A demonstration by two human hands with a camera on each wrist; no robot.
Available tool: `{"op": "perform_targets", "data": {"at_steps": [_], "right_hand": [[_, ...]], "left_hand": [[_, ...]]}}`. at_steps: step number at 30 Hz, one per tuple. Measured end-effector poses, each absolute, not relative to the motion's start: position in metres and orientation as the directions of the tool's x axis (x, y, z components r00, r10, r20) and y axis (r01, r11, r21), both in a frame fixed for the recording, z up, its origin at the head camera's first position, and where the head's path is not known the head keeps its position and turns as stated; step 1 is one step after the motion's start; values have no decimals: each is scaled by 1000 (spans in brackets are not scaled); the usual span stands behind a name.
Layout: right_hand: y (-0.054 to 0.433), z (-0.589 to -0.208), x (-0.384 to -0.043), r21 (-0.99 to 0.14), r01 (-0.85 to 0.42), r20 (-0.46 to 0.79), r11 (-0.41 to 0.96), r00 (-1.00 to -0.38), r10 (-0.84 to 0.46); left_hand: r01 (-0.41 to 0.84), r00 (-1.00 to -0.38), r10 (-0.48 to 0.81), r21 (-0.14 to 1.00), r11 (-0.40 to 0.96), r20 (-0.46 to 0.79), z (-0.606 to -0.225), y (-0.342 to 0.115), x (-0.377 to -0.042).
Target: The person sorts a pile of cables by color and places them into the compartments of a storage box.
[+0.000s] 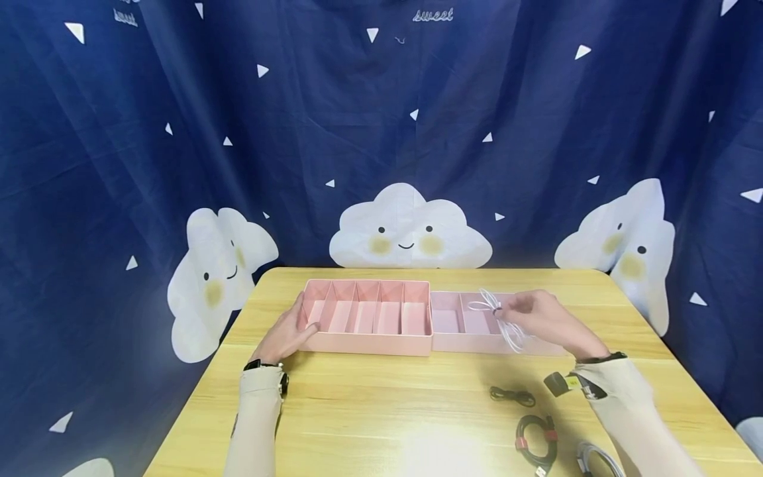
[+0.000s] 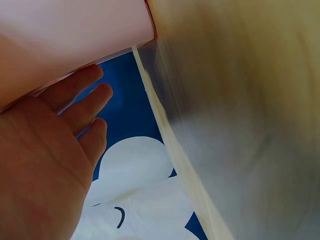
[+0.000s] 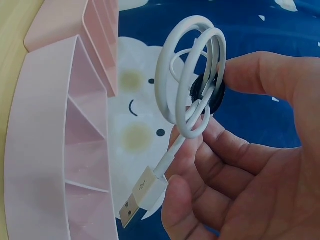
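A pink divided box (image 1: 369,343) stands on the table with several upright compartments. My left hand (image 1: 285,336) grips its left end, the thumb over the front rim and the fingers along the left side. In the left wrist view, the fingertips (image 2: 90,100) lie near the box's pink wall. Above a pale lilac divided box (image 1: 459,342), my right hand (image 1: 539,318) pinches a coiled white USB cable (image 3: 192,75). A black tie (image 3: 216,95) binds the coil, and its USB plug (image 3: 145,192) hangs downward in the right wrist view.
Near the right forearm lie a small black cable (image 1: 511,396), a black coiled cable (image 1: 520,434) with red ties, and a grey-white coiled cable (image 1: 602,454) at the lower frame edge. The wooden table (image 1: 357,397) backs onto a blue curtain (image 1: 357,99). The two boxes stand side by side.
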State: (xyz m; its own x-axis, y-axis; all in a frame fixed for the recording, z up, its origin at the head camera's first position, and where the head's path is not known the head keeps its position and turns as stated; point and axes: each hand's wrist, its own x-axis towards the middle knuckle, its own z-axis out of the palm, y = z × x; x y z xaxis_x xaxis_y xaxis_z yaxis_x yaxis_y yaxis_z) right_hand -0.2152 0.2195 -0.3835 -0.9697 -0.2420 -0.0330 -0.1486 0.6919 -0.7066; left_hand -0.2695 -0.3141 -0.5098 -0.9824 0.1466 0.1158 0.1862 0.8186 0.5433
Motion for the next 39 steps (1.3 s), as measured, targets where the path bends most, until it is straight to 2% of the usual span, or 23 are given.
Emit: {"op": "perform_targets", "data": {"at_steps": [12, 26, 34, 39], "right_hand": [[207, -378, -219, -634, -129, -27, 762, -982, -189], [198, -375, -226, -573, -138, -41, 808, -980, -196], [191, -374, -229, -632, -173, -36, 755, -967, -253], [187, -373, -228, -624, -172, -38, 762, -968, -249]], "left_hand": [[189, -982, 143, 542, 819, 126, -512, -315, -271], [194, -981, 147, 549, 813, 128, -514, -315, -272], [188, -982, 145, 550, 814, 121, -515, -316, -271], [185, -983, 143, 543, 819, 119, -513, -315, -271]]}}
